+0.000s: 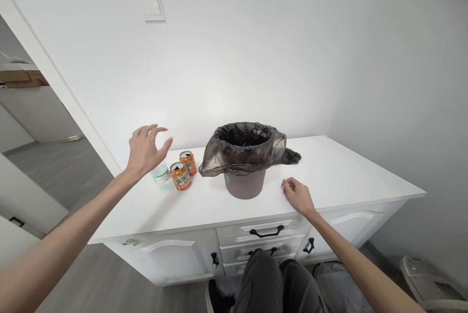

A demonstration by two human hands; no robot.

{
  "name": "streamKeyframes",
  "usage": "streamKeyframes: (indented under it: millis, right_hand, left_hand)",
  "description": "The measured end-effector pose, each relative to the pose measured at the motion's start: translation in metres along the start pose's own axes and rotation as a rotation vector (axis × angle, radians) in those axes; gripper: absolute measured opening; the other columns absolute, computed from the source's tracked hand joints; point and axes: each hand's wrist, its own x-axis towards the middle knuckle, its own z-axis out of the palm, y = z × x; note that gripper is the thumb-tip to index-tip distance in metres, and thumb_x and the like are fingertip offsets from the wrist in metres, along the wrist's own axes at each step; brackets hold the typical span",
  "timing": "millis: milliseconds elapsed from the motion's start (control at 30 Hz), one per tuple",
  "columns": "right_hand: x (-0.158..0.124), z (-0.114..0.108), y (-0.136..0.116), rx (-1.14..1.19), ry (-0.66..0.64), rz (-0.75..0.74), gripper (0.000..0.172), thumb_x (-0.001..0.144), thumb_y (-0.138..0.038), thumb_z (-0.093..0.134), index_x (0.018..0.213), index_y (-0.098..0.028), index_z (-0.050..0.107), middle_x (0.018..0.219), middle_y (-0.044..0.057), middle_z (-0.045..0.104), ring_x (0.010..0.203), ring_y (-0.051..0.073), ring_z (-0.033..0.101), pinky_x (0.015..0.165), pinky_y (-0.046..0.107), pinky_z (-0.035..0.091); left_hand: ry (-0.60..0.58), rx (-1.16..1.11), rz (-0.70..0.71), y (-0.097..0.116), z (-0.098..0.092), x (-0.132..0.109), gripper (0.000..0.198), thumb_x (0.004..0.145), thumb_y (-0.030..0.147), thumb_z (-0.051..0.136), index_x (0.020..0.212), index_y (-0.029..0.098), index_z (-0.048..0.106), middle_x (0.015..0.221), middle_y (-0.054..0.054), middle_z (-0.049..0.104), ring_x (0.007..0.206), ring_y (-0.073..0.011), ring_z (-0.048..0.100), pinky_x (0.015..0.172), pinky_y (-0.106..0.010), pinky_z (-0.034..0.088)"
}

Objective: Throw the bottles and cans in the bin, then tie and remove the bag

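My left hand (146, 149) hovers open above a small clear plastic bottle (161, 176) at the left of the white cabinet top (329, 176), fingers spread and curved, touching nothing. Two orange drink cans (180, 176) (188, 162) stand just right of the bottle. A brown bin (244, 157) lined with a dark plastic bag stands in the middle. My right hand (298, 195) rests on the cabinet top to the right of the bin, fingers curled loosely, holding nothing that I can see.
The white cabinet has drawers with black handles (266, 231) facing me. A white wall stands behind it, with a light switch (154, 9). An open doorway (32, 157) is at the left. My knees (274, 279) are below the cabinet front.
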Motion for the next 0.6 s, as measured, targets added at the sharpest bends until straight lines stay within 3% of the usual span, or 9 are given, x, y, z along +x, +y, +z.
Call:
streamKeyframes:
  millis: [67,167,333,467,600]
  right_hand:
    - [0.000,0.002,0.003,-0.030,0.009,-0.002,0.040,0.094,-0.056,0.043,0.075,-0.025,0.060,0.068,0.004,0.070,0.066,0.022,0.064,0.069,0.032,0.043]
    - [0.000,0.004,0.009,-0.063,0.004,-0.005,0.040,0.095,-0.056,0.044,0.075,-0.025,0.060,0.068,0.004,0.071,0.066,0.022,0.064,0.069,0.032,0.042]
    - [0.000,0.005,0.016,-0.080,-0.005,-0.024,0.041,0.096,-0.056,0.043,0.078,-0.025,0.061,0.070,0.004,0.071,0.067,0.023,0.064,0.070,0.033,0.042]
    - [0.001,0.006,0.020,-0.104,-0.006,-0.025,0.040,0.097,-0.055,0.043,0.078,-0.025,0.061,0.071,0.004,0.071,0.067,0.022,0.064,0.069,0.032,0.042]
    - [0.003,0.008,0.026,-0.146,0.001,-0.037,0.039,0.097,-0.054,0.043,0.078,-0.025,0.061,0.069,0.003,0.069,0.064,0.021,0.062,0.067,0.031,0.040]
  left_hand:
    - [-0.092,0.068,-0.057,-0.026,0.001,-0.008,0.050,0.095,0.055,0.049,0.131,0.024,0.065,0.145,-0.013,0.062,0.140,-0.0404,0.048,0.114,-0.058,0.036]
    - [-0.219,0.075,-0.131,-0.052,0.001,-0.020,0.047,0.095,0.054,0.045,0.126,0.025,0.067,0.138,-0.011,0.067,0.123,-0.0365,0.062,0.104,-0.051,0.046]
    - [-0.182,0.054,-0.125,-0.067,-0.006,-0.041,0.047,0.097,0.050,0.042,0.131,0.027,0.063,0.135,-0.010,0.068,0.113,-0.0313,0.067,0.094,-0.043,0.051]
    - [-0.088,0.068,-0.077,-0.045,-0.028,-0.044,0.043,0.100,0.050,0.041,0.132,0.031,0.062,0.139,-0.007,0.067,0.121,-0.0342,0.065,0.096,-0.047,0.051]
    - [0.182,-0.107,0.060,0.017,-0.063,-0.031,0.040,0.103,0.053,0.045,0.133,0.033,0.061,0.141,-0.004,0.066,0.132,-0.0328,0.061,0.109,-0.052,0.047]
